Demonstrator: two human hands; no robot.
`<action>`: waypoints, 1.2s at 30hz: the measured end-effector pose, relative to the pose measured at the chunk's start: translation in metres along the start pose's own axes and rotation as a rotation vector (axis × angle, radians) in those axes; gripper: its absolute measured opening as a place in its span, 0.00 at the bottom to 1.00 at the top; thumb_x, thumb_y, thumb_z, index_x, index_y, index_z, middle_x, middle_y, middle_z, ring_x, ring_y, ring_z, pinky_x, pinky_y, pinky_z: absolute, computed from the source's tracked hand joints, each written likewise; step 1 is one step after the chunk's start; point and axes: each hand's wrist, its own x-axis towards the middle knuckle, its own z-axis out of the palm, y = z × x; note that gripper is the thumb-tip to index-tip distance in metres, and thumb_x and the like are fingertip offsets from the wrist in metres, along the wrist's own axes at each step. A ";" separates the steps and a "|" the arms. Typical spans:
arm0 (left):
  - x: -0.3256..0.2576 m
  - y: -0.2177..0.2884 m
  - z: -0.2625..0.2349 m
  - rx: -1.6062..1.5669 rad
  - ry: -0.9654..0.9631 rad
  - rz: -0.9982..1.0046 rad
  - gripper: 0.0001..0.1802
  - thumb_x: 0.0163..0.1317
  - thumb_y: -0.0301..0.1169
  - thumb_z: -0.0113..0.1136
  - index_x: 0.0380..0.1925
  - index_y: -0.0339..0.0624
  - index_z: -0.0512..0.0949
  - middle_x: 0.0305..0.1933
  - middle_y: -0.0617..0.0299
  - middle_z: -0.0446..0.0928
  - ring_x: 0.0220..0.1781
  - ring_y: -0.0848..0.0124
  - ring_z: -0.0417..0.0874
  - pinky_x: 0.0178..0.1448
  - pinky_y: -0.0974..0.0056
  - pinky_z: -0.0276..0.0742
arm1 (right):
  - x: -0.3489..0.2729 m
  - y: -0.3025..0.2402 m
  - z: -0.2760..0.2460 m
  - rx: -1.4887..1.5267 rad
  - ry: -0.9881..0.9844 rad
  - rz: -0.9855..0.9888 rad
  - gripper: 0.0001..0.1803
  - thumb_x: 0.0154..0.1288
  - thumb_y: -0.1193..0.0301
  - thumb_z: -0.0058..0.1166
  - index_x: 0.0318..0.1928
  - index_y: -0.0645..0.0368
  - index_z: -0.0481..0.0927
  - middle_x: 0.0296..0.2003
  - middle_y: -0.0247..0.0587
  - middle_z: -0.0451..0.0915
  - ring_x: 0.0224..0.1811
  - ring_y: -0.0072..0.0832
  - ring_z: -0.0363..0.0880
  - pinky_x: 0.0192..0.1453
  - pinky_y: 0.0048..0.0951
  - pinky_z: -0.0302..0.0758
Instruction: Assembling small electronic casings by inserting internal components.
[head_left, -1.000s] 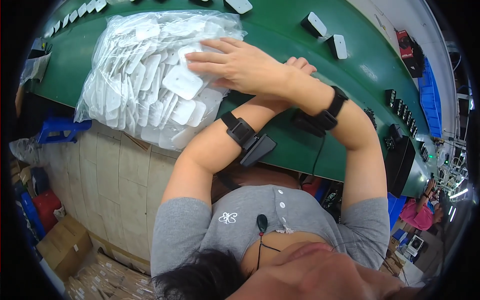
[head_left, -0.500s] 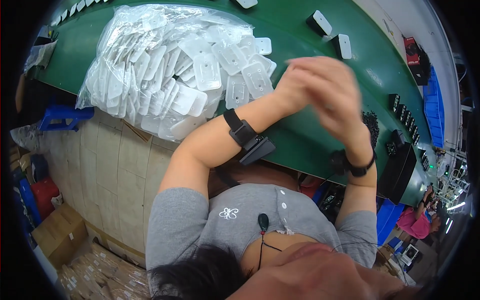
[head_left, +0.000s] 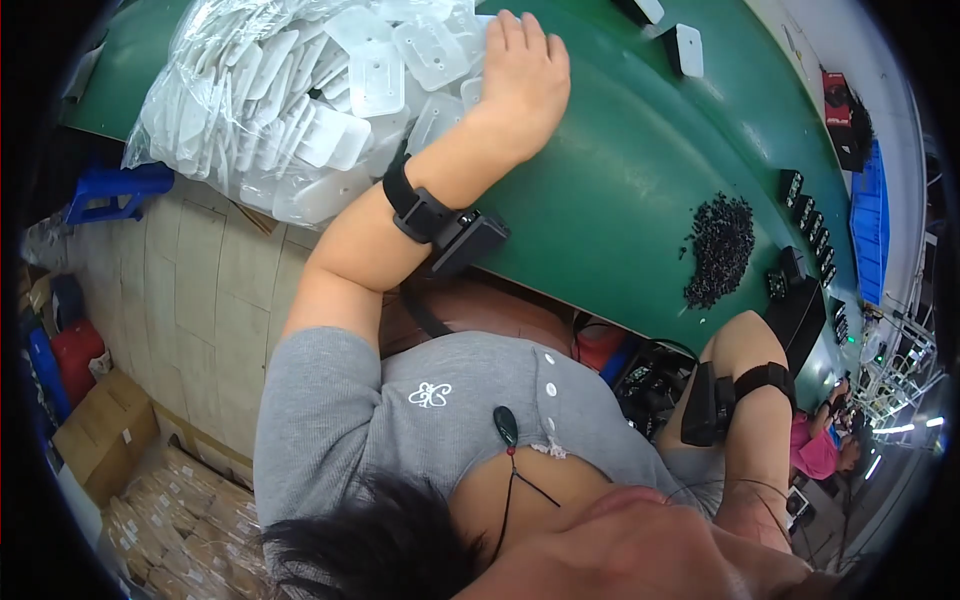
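My left hand (head_left: 527, 85) reaches over the right edge of a heap of frosted white plastic plates (head_left: 378, 82) in a clear plastic bag (head_left: 185, 115). Its fingers are stretched out over the plates at that edge; the thumb is hidden. No plate shows lifted in it. My right arm is bent at the elbow, the forearm coming back toward my neck. Of my right hand (head_left: 765, 515) only a part near the wrist shows, and its fingers are hidden. Each forearm wears a black strapped device.
A pile of small black parts (head_left: 720, 250) lies on the green table (head_left: 610, 200). Beyond it stand several black electronic units (head_left: 805, 212) in a row and a long black box (head_left: 795, 320). A black box with a white face (head_left: 687, 50) is at the back. A blue stool (head_left: 120, 190) stands left.
My hands were together above the table, blurred. The left has moved left to the plates; the right has swung down toward my neck, uncovering the black parts. The view has shifted too.
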 end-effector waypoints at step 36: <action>-0.026 -0.013 -0.080 -0.349 -0.060 0.210 0.19 0.55 0.46 0.65 0.20 0.41 0.78 0.20 0.59 0.77 0.29 0.62 0.82 0.30 0.62 0.77 | -0.065 0.003 -0.008 -0.104 0.432 0.307 0.14 0.69 0.67 0.42 0.50 0.62 0.65 0.48 0.39 0.67 0.51 0.28 0.65 0.56 0.36 0.64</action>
